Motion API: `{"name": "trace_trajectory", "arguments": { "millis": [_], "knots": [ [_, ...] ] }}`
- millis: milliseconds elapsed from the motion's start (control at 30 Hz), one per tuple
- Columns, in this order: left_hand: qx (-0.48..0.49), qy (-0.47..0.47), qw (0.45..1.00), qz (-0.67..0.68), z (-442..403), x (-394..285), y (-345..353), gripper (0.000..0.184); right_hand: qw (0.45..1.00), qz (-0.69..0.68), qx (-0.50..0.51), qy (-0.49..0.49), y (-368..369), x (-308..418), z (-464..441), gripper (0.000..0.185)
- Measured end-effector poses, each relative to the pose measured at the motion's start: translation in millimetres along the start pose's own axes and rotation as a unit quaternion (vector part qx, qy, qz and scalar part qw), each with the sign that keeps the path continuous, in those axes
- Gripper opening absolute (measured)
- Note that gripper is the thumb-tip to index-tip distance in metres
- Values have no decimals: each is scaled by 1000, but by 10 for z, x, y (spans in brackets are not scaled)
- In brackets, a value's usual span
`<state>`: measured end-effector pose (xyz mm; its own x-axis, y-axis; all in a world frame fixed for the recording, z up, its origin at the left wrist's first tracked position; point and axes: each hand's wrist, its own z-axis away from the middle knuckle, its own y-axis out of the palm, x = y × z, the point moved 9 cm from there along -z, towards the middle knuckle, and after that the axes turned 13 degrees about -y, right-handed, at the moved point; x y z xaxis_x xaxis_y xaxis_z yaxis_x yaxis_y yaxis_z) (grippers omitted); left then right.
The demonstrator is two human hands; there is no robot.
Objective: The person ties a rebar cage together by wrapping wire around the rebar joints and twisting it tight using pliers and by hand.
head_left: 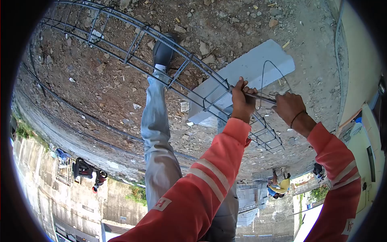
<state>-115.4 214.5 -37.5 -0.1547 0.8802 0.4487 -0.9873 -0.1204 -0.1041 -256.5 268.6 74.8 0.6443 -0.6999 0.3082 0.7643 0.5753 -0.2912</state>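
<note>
Rebar cage [191, 57]: ribbed steel, rectangular stirrups, gaps between; runs diagonally above flat-faced, pale grey block [250, 60]. Left grip [244, 99] and right grip [290, 108]: both clenched on slender dark rod [264, 98] beside cage. Rubble-strewn ground [316, 80] extends past block's edges.

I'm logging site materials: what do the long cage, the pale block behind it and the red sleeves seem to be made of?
Long cage: most likely steel, dark and dull, with a ribbed look. Pale block: possibly concrete, given its matte, light-grey faces. Red sleeves: perhaps knit or fleece, judging by their soft folds.
</note>
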Motion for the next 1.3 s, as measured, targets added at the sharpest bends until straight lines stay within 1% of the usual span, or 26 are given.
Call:
{"name": "trace_trajectory", "arguments": {
  "millis": [67, 133, 167, 200, 300, 367, 400, 433, 467, 500, 567, 600, 633, 667, 700, 767, 833, 900, 967, 1033, 1100, 1133, 1200, 1233, 1267, 1300],
  "knots": [
    [182, -31, 983, -2, 159, 32, 230, 20, 1000, -22, -4, -14, -26, -16, -9, 31],
    [171, -45, 984, 6, 395, 85, 343, 21, 999, -43, -4, -28, -146, -24, -69, 37],
    [159, -61, 985, 15, 469, 133, 371, 23, 950, -266, 162, 34, 74, -70, -66, 37],
    [158, -63, 985, 20, 430, 154, 351, 23, 821, -466, 314, 98, 271, 63, 92, 37],
    [240, -48, 960, 133, 141, 58, 346, 20, 794, -518, 299, 104, 241, -23, 62, 37],
    [374, -75, 920, 88, 88, 75, 391, 26, 837, -446, 312, 59, 234, 143, 107, 37],
    [167, -47, 981, 90, 88, 71, 263, 27, 963, -230, 137, 23, -39, 112, 30, 38],
    [167, -46, 981, 88, 133, 62, 399, 27, 998, 7, -55, -13, -413, 231, 96, 40],
    [4, -45, 996, 79, 114, 69, 245, 23, 986, 93, -132, -30, -392, 384, 168, 45],
    [-158, -42, 984, 68, 144, 72, 26, 20, 986, 93, -138, -28, -376, 412, 158, 45],
    [-137, -42, 989, -22, 215, 8, -57, 13, 998, -36, -9, 55, -97, 313, 116, 39],
    [-118, -25, 987, -104, 293, -56, -30, 13, 990, -121, -66, -28, 89, 275, 110, 36],
    [-101, -9, 977, -186, 323, -117, -36, 13, 989, -123, -75, -30, -25, 269, 110, 36],
    [-33, -34, 979, -200, 320, -134, -24, 9, 920, -387, 69, 4, 195, 302, 143, 35],
    [-32, -31, 977, -209, 397, -176, -20, 9, 761, -614, 205, 35, 347, 527, 277, 34],
    [56, -65, 983, -163, 557, -190, 124, 7, 696, -702, 146, 15, 371, 721, 325, 35],
    [67, -84, 972, -208, 841, -253, 184, 7, 618, -783, 68, 18, 506, 1020, 339, 34],
    [70, -40, 927, -367, 1095, -422, 334, 7, 455, -890, 13, 29, 630, 1456, 372, 25],
    [87, -78, 908, -402, 1476, -617, 441, 11, 294, -952, -81, -27, 547, 1931, 312, 17],
    [143, -145, 884, -420, 1982, -752, 657, 19, 198, -965, -125, -115, 255, 2428, 198, 18],
    [96, -100, 869, -474, 2448, -1095, 808, 29, 112, -970, -143, -161, -231, 2898, 75, 23],
    [75, -43, 826, -557, 2624, -1347, 866, 32, 77, -972, -142, -171, -525, 3087, -3, 15],
    [22, 74, 729, -680, 3015, -1757, 1022, 39, 205, -936, -232, -167, -783, 3425, -255, 13],
    [-10, 135, 681, -720, 3239, -1927, 1111, 43, 305, -894, -290, -151, -1016, 3460, -283, 6],
    [-22, 153, 642, -751, 3388, -2102, 1146, 43, 376, -869, -303, -111, -1204, 3506, -260, 8],
    [-33, 172, 601, -780, 3510, -2252, 1177, 43, 475, -782, -395, -88, -1241, 3577, -316, 17]
  ]
}}
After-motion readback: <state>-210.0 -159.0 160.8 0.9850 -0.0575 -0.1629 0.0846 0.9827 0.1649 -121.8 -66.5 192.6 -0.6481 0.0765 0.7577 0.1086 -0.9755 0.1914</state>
